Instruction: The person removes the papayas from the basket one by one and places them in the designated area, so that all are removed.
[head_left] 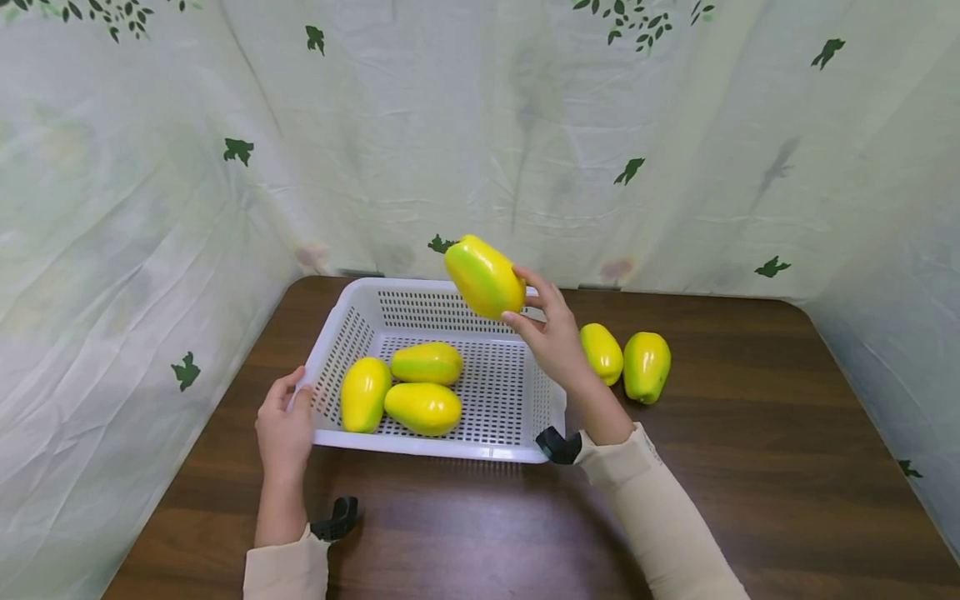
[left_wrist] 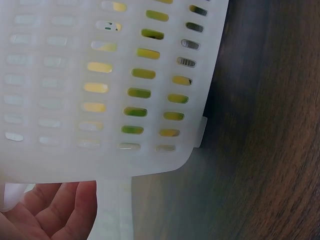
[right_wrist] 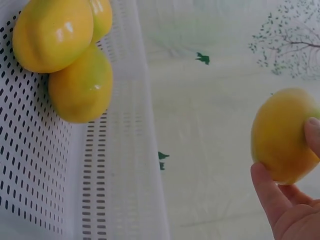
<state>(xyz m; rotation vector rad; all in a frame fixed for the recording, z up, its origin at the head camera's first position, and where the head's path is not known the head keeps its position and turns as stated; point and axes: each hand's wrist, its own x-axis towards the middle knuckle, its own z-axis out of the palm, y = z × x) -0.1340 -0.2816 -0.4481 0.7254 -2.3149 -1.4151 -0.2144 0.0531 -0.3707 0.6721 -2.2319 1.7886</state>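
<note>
My right hand (head_left: 551, 329) grips a yellow-green papaya (head_left: 484, 277) by one end, thumb on one side and fingers on the other. It is held up over the back right of a white plastic basket (head_left: 442, 448); the right wrist view shows this papaya (right_wrist: 282, 135) apart from the basket. Inside the basket lie three more: an upper papaya (head_left: 427, 363), a lower papaya (head_left: 423, 409) and a left papaya (head_left: 365, 394). On the basket's left rim, my left hand (head_left: 285, 425) holds on with its thumb over the edge. Slotted basket wall (left_wrist: 75, 115) fills much of the left wrist view.
Two papayas stand on the brown wooden table (head_left: 750, 467) right of the basket: a nearer-to-basket papaya (head_left: 602, 353) and an outer papaya (head_left: 647, 367). A pale curtain (head_left: 465, 125) with green leaf prints hangs behind and at both sides of the table.
</note>
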